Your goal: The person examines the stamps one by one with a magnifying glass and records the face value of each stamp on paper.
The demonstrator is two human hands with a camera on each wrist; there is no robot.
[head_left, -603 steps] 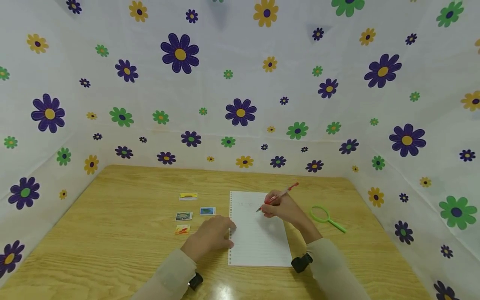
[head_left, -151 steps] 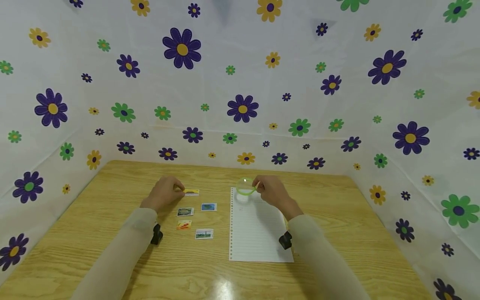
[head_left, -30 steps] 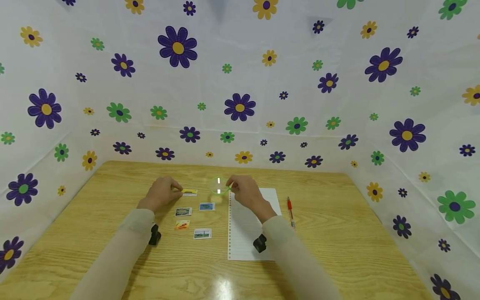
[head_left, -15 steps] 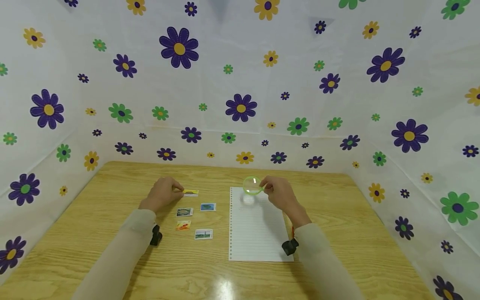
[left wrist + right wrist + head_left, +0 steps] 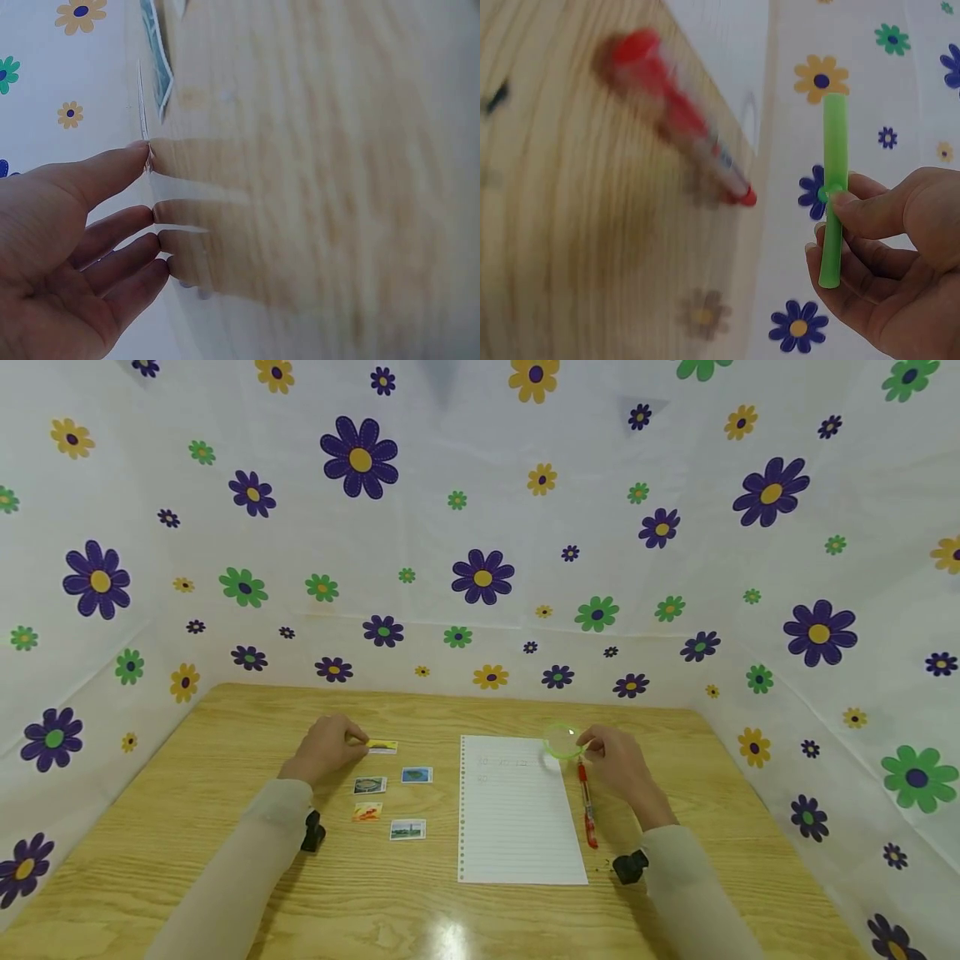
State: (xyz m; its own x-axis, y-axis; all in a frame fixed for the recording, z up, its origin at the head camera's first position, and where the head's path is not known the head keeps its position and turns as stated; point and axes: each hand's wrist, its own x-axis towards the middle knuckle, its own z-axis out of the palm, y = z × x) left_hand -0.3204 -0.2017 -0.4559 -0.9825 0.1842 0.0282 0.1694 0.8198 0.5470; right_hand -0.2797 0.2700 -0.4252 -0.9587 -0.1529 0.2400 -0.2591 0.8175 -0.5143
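Observation:
My left hand [image 5: 324,748] pinches the left edge of a yellow stamp [image 5: 386,747] at the table's far side. In the left wrist view that stamp is a thin edge-on sheet [image 5: 141,97] at the thumb tip; the index finger is hidden. My right hand [image 5: 617,762] holds a green magnifying glass [image 5: 563,742] above the top right corner of the lined paper [image 5: 517,827]. Up close, its green rim [image 5: 834,142] shows edge-on between thumb and fingers. Faint pencil-like marks [image 5: 501,762] stand on the paper's top lines. A red pen [image 5: 587,806] lies along the paper's right side.
Below the yellow stamp lie a blue stamp [image 5: 417,775], a stamp with an oval picture [image 5: 370,786], an orange-red stamp [image 5: 367,812] and a stamp with a tower [image 5: 408,830]. A flowered cloth [image 5: 420,543] surrounds the wooden table [image 5: 247,760].
Over the last second my right hand carried the magnifying glass rightward across the paper, uncovering the writing. Twenty seconds ago it held the red pen, and my left hand rested at the paper's edge.

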